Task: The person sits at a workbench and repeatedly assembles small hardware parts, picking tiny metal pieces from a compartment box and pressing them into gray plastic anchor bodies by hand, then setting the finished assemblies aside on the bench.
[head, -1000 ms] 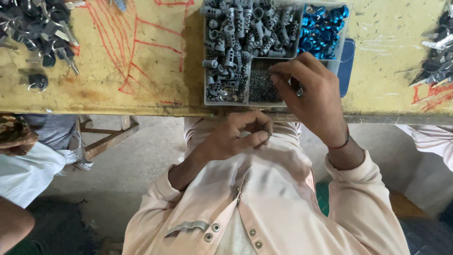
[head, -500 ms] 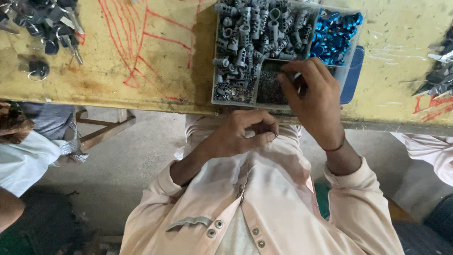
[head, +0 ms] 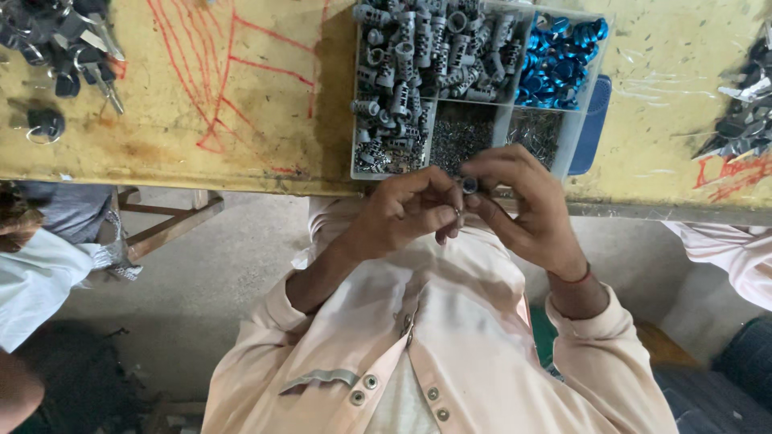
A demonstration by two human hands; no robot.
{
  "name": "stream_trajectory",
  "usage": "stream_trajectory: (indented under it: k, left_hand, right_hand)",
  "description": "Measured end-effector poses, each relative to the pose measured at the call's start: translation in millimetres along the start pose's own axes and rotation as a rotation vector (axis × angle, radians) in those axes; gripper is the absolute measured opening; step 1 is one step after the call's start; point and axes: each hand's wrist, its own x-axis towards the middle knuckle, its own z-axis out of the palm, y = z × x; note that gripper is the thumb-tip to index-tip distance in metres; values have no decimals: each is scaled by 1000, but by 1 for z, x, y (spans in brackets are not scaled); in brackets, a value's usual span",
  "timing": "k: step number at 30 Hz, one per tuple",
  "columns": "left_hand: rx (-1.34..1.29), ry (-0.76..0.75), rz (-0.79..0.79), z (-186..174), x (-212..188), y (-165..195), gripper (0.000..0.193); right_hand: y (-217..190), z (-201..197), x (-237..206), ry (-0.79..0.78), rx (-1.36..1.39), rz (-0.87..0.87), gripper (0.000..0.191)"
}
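Hands meet now at the edge of the worn yellow tabletop (head: 241, 96): the right hand (head: 523, 205), which a second ago reached into the clear plastic compartment tray (head: 583, 120), has drawn back. It pinches a small silver metal ring (head: 470, 185) against the left hand (head: 406, 210), whose fingers close narrowly on a tiny metal piece, so fitting seems underway.

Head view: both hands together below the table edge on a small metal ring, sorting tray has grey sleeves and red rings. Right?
Not quite. The rings in the tray's right-hand compartment are blue, not red; the head view shows it. The rest stands: both hands, left and right, meet below the table edge on a small metal ring, and grey sleeves fill the tray's left side.
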Motion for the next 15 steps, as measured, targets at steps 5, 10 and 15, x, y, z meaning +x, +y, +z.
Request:
stream_trajectory:
  k: [5,10,15]
  left_hand:
    - [-64,138,20,4,4,1,12]
    - [138,307,-2,14,1,6,13]
    - [201,327,-44,18,1,10,13]
  right_hand:
    - [9,21,-10,82,240,107,36]
    - [-11,18,-12,177,-215,-33,38]
    - [-18,11,-10,153,-286,-117,31]
